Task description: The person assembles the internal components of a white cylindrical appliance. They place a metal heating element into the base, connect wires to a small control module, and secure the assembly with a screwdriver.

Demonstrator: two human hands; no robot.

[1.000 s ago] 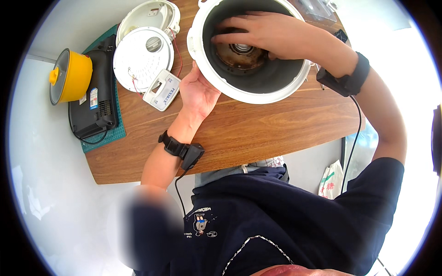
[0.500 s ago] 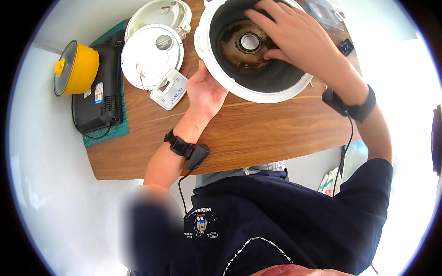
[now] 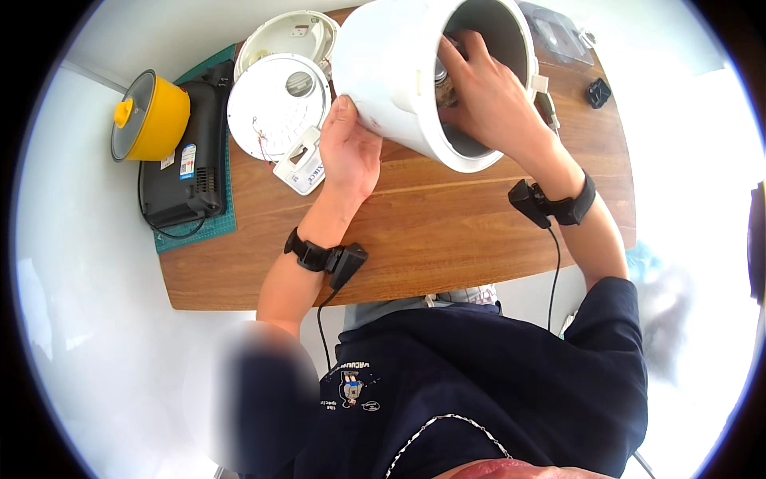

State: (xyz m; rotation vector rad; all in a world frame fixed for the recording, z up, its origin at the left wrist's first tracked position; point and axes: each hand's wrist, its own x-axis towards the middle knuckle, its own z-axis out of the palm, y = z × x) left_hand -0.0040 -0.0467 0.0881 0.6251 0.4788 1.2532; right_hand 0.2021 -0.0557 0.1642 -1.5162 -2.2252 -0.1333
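Observation:
A white rice cooker body (image 3: 383, 72) is tilted, its mouth facing right. My left hand (image 3: 351, 152) holds it from outside, thumb up along the lower left wall and the other fingers partly hidden. Deep in the grey cavity, my right hand (image 3: 487, 100) curls its fingers and thumb around the brown-stained heating plate (image 3: 444, 94) with its silvery centre; the fingertips are partly hidden. A white handle (image 3: 307, 164) and a round white cover (image 3: 271, 112) with thin wires lie left of the cooker body. Behind them rests an open white lid shell (image 3: 267, 40).
On the left, a yellow pot (image 3: 163, 120) stands on a black appliance (image 3: 171, 184) atop a green cutting mat (image 3: 227, 215). A clear plastic box (image 3: 558, 32) sits at the far right, with a small black part (image 3: 598, 93) near the wooden table's (image 3: 415, 231) right edge.
The cooker body has swung from showing its inside toward me to tilting its mouth rightward, exposing its outer wall. My right hand has gone deeper inside; my left still supports the outside.

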